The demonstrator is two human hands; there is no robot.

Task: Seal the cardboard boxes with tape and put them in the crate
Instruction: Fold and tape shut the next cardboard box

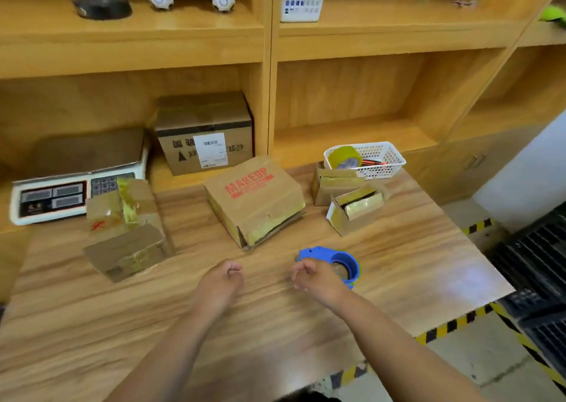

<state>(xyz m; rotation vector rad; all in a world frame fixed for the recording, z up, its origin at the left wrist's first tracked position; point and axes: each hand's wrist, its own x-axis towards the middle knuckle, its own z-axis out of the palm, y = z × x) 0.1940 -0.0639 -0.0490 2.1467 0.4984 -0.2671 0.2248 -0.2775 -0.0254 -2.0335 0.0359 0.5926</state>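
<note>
A MAKEUP cardboard box (254,199) lies in the middle of the wooden table (122,325), its front flap gaping. To the left sits a taped box (125,227). On the right are two small boxes, a shut one (333,184) and one with open flaps (355,210). A blue tape dispenser (343,262) lies on the table. My right hand (315,277) hovers just in front of it with loosely curled fingers and no plain grip on it. My left hand (222,282) is curled in a fist over the table and holds nothing. A black crate (539,266) stands on the floor at the right.
A white basket (386,159) with a yellow tape roll (344,156) stands at the table's back right. A weighing scale (76,175) and a larger labelled box (205,135) sit on the low shelf behind. Black-and-yellow floor tape (453,325) runs along the table's right side.
</note>
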